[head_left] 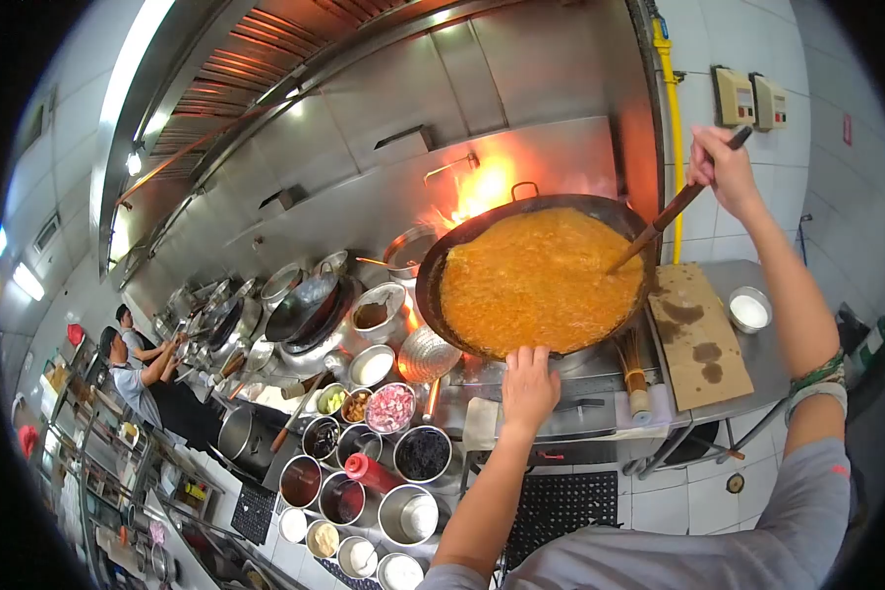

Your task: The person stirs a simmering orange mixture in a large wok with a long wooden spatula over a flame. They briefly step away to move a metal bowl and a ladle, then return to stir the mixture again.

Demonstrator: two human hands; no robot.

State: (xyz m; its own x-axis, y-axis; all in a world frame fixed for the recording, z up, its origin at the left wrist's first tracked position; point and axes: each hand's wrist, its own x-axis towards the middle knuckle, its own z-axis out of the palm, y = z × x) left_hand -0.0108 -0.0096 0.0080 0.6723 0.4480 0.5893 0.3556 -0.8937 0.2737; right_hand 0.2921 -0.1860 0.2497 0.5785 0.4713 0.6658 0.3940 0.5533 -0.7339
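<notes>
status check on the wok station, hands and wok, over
Left hand grips the wok's near rim. Right hand holds the ladle handle, its end down in the orange food. Flames behind wok; nothing blocking.

My view is a fisheye circle with black corners, and everything bends toward its rim: the hood [265, 59] curves overhead and the wall tiles [836, 197] bow on my right. Long ceiling lamps [133, 69] burn white along the upper left, blown out with no detail. An orange flame [482, 187] flares behind the wok [536, 280] and throws a warm glare across the steel backsplash [403, 187]. The middle is bright and fairly sharp; my right hand [723, 167] looks slightly soft. The far left, where the people [138, 369] stand, is dimmer, small and smeared. Shadows under the counter [747, 364] are soft.
</notes>
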